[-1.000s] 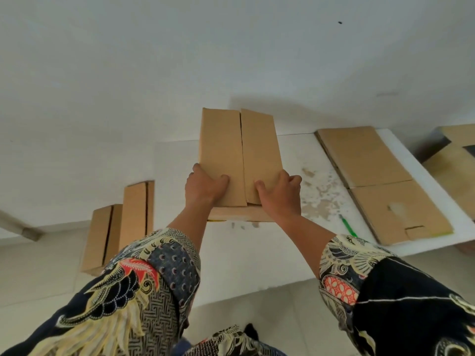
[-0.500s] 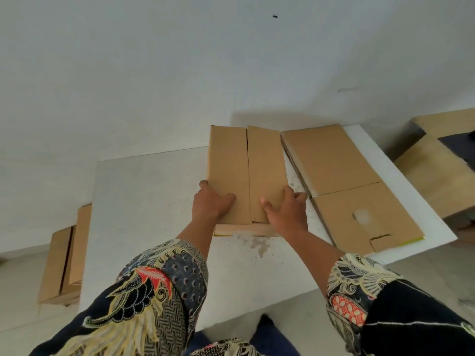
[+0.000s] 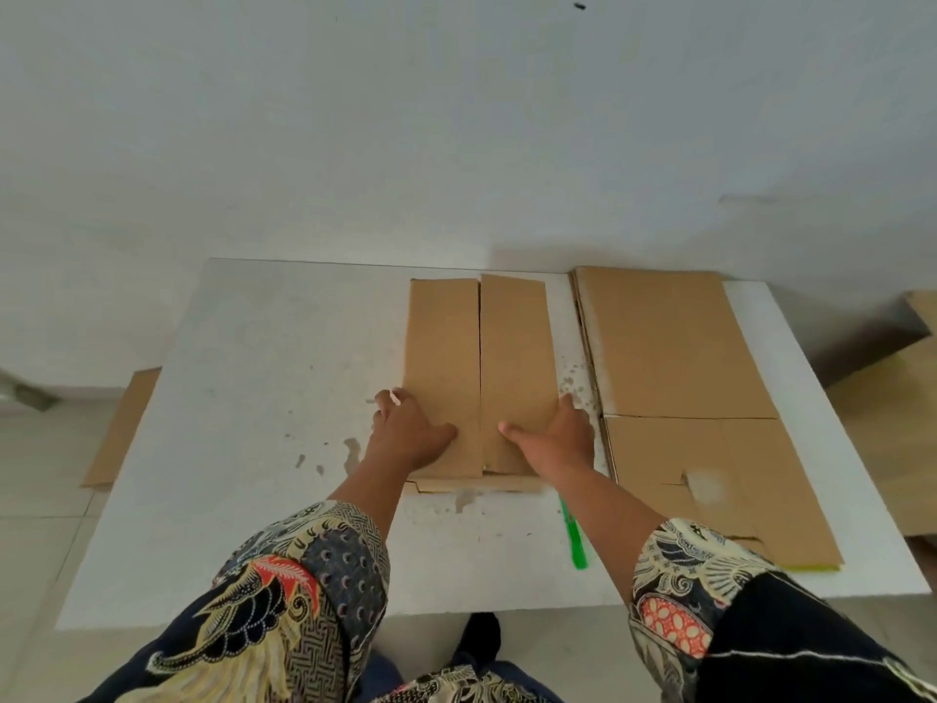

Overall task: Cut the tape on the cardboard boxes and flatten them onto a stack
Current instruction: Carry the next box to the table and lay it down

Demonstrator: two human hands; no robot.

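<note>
Cardboard fills the middle of a white table point(image 3: 243, 449): a closed box point(image 3: 479, 367) lies near the far edge, its two top flaps meeting along a central seam. No tape is visible on that seam; whether it has been cut or sits on another face cannot be told. The left hand point(image 3: 410, 436) rests on the box's near left corner, thumb lying across the top and fingers reaching down the side. The right hand point(image 3: 555, 438) mirrors it on the near right corner, thumb stretched over the right flap, fingers wrapped past the edge and mostly hidden. Both hands appear to hold the box from its sides.

Just beside the box, toward the table's right edge, lies a stack of flattened boxes point(image 3: 679, 378), so part of the job seems done. This box probably still needs collapsing. A green cutter point(image 3: 575, 540) lies by the near edge, partly hidden under the right forearm.

More cardboard point(image 3: 119, 428) shows beyond the left edge, mostly hidden by the table, and more cardboard pieces point(image 3: 897, 423) are cut off at the right.
</note>
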